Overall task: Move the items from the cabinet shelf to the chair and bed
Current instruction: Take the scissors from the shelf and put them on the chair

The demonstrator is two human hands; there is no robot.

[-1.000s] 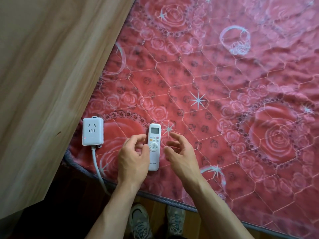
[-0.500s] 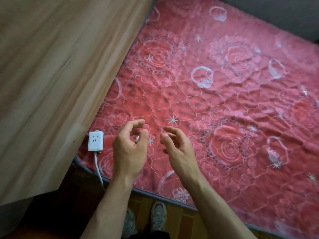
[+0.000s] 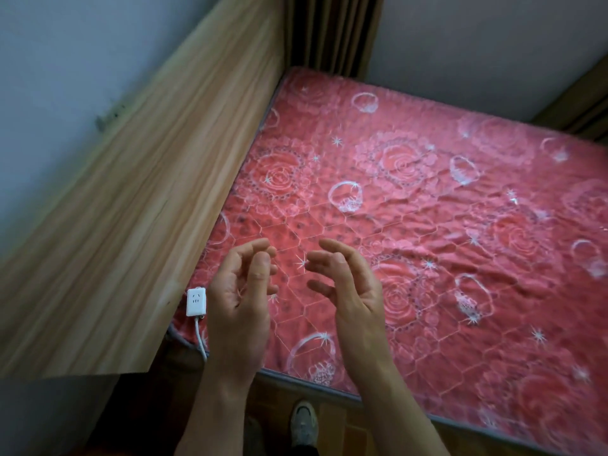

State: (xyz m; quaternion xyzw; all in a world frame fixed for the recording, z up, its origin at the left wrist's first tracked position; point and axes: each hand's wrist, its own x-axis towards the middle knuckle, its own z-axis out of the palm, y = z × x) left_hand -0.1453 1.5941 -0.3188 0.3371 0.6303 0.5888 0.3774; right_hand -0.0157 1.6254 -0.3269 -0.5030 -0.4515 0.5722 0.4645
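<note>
Left hand [image 3: 238, 304]: raised over the bed [image 3: 427, 225], fingers loosely curled, grasping nothing. Right hand [image 3: 348, 287]: beside it, apart, fingers spread, empty. White socket adapter [image 3: 196, 302]: lying on the bed just left of the left hand, its cord [image 3: 200, 340] trailing off the mattress edge.

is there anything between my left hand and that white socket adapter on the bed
Nothing visible. The white socket adapter lies on the red bedspread just left of your open left hand, with only bare cover between them.

no legible text, view perhaps blurred
</note>
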